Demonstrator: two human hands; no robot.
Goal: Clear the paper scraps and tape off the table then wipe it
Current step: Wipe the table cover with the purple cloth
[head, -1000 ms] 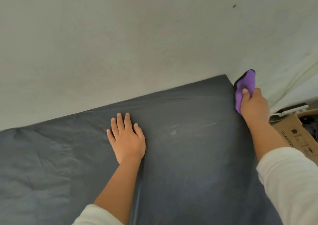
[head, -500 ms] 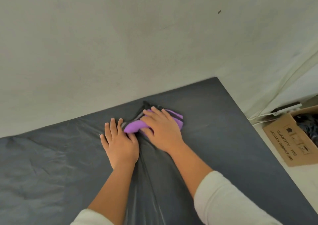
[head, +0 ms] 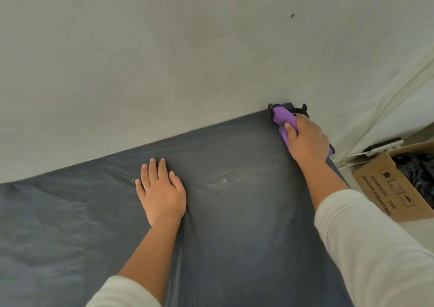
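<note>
A dark grey plastic sheet covers the table [head: 237, 231], wrinkled on the left and showing faint wipe streaks. My left hand [head: 162, 194] lies flat on the sheet near the middle, fingers straight and pointing at the wall. At the table's far right corner my right hand [head: 307, 139] grips a bunched purple cloth [head: 283, 117] with a black edge and presses it onto the sheet. A tiny pale speck [head: 224, 181] sits on the sheet between my hands. I see no paper scraps or tape.
A pale wall [head: 164, 60] runs along the table's far edge. To the right of the table, on the floor, an open cardboard box [head: 385, 186] holds dark things. A white cable [head: 359, 154] runs behind it.
My right hand swept the purple cloth from beside my left hand back out to the far right corner. My left hand stayed flat in place.
</note>
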